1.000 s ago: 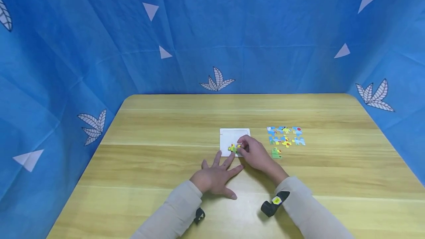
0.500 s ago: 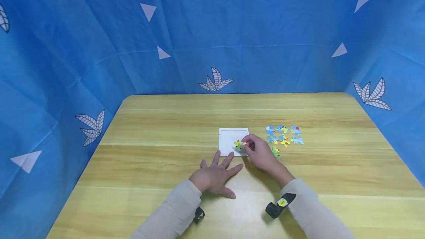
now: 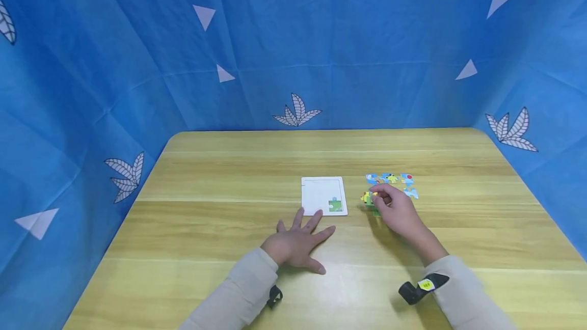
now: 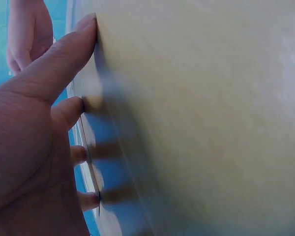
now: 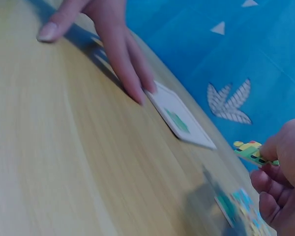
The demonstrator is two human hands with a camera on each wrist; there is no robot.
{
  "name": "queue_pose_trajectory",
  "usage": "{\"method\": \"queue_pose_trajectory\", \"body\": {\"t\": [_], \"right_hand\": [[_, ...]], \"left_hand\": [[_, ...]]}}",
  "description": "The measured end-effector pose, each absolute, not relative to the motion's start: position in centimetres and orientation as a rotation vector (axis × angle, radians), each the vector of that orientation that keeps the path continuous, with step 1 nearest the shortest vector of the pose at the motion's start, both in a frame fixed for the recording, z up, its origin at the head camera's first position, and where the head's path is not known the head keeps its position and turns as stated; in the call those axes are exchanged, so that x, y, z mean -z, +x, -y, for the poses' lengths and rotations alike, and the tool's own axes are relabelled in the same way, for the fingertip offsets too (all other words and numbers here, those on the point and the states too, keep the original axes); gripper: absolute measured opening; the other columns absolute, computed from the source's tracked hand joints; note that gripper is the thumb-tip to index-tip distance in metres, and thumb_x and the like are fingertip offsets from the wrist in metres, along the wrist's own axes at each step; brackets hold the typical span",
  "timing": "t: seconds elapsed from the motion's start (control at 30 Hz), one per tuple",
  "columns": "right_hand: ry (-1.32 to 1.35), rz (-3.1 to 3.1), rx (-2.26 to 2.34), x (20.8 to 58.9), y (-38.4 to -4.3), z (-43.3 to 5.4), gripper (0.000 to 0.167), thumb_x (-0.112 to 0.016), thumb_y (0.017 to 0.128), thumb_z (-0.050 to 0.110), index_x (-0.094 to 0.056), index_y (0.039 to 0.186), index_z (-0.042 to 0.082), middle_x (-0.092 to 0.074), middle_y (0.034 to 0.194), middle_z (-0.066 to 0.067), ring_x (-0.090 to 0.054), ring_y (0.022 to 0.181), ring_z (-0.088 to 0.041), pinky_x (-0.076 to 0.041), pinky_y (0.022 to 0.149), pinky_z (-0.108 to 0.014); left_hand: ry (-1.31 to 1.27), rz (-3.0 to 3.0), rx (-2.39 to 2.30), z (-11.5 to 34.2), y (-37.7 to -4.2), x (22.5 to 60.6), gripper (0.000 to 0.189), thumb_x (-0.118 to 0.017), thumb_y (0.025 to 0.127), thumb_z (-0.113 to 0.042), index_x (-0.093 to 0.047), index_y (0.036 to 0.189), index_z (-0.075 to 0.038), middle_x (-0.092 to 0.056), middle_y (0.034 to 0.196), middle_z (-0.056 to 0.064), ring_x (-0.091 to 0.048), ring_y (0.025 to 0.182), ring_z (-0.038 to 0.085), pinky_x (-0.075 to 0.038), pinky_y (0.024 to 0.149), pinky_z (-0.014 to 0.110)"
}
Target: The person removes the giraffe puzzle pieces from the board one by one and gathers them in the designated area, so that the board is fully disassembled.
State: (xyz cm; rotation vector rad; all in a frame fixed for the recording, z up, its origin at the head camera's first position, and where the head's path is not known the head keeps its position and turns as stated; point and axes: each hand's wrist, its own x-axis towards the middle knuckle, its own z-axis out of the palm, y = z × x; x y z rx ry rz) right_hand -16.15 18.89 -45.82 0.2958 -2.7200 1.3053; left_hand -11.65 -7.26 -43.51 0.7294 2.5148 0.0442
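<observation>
My left hand (image 3: 298,245) lies on the table with fingers spread, its fingertips at the near edge of a white puzzle tray (image 3: 316,190). One green puzzle piece (image 3: 336,205) sits in the tray's near right corner. To the right, my right hand (image 3: 400,214) pinches a yellow and green puzzle piece (image 3: 367,198) between thumb and fingers. In the right wrist view that pinched piece (image 5: 248,151) is held up, apart from the table. Below and behind this hand lie loose puzzle pieces (image 3: 391,178), some of them hidden by it.
A wooden table (image 3: 220,177) spans the view, with a blue patterned curtain (image 3: 284,39) behind and at both sides. Loose blue pieces (image 3: 410,193) lie to the right of the right hand's fingers. Dark wrist cameras (image 3: 415,292) are strapped to the sleeves.
My right hand has lifted the yellow and green puzzle piece off the tray and carried it right, over the loose pieces. The green piece in the corner is uncovered. My left hand stays put.
</observation>
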Motion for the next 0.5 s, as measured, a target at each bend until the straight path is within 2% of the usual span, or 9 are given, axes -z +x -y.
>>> {"method": "queue_pose_trajectory", "body": {"t": [0.5], "right_hand": [[0.088, 2.769, -1.205, 46.6, -15.0, -23.7, 0.024, -0.056, 0.093, 0.014, -0.061, 0.111, -0.001, -0.064, 0.086, -0.011, -0.05, 0.068, -0.005, -0.042, 0.06, -0.021]], "left_hand": [[0.715, -2.502, -0.062, 7.2, -11.8, 43.6, 0.091, -0.062, 0.075, -0.066, -0.011, 0.148, -0.047, 0.01, 0.159, -0.006, 0.008, 0.144, 0.038, -0.017, 0.101, 0.072]]}}
